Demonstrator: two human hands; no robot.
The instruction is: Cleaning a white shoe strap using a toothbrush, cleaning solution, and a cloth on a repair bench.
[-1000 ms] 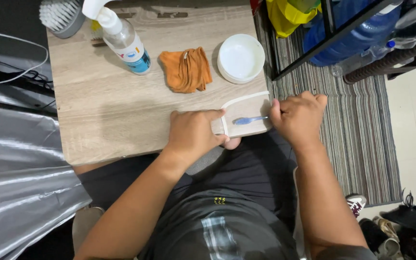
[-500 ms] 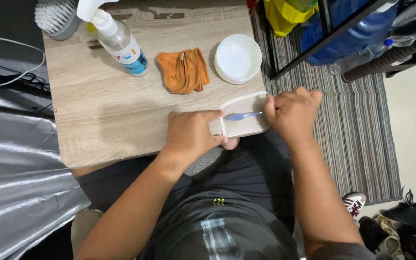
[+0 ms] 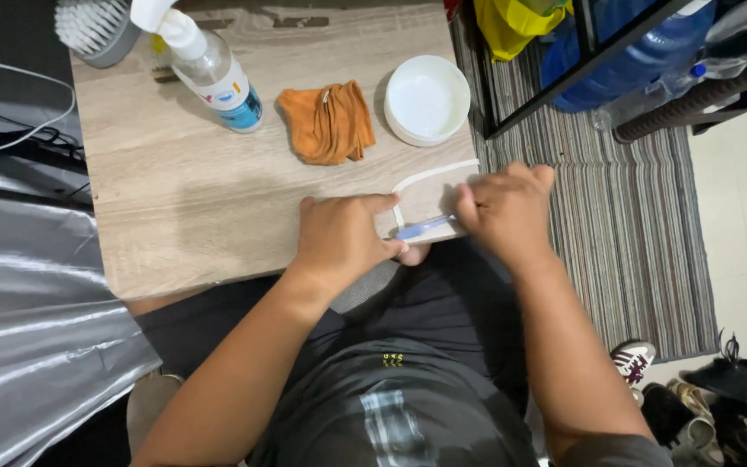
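A pale shoe with a white rim [image 3: 432,183] lies at the front right corner of the wooden table [image 3: 192,216]. My left hand [image 3: 343,238] presses down on its near left end. My right hand [image 3: 503,207] is closed on a blue toothbrush [image 3: 425,227]. The brush lies across the shoe's near edge, and its tip reaches my left fingers. Most of the shoe is hidden under both hands.
On the table stand a white round bowl [image 3: 428,98], a crumpled orange cloth [image 3: 328,121], a spray bottle [image 3: 209,65] and a grey scrub brush [image 3: 92,28]. A striped rug [image 3: 624,216] and a dark shelf frame [image 3: 590,60] are at right, with shoes [image 3: 719,398] on the floor.
My right hand and the toothbrush have shifted slightly left along the shoe, closer to my left hand. My left hand keeps its hold.
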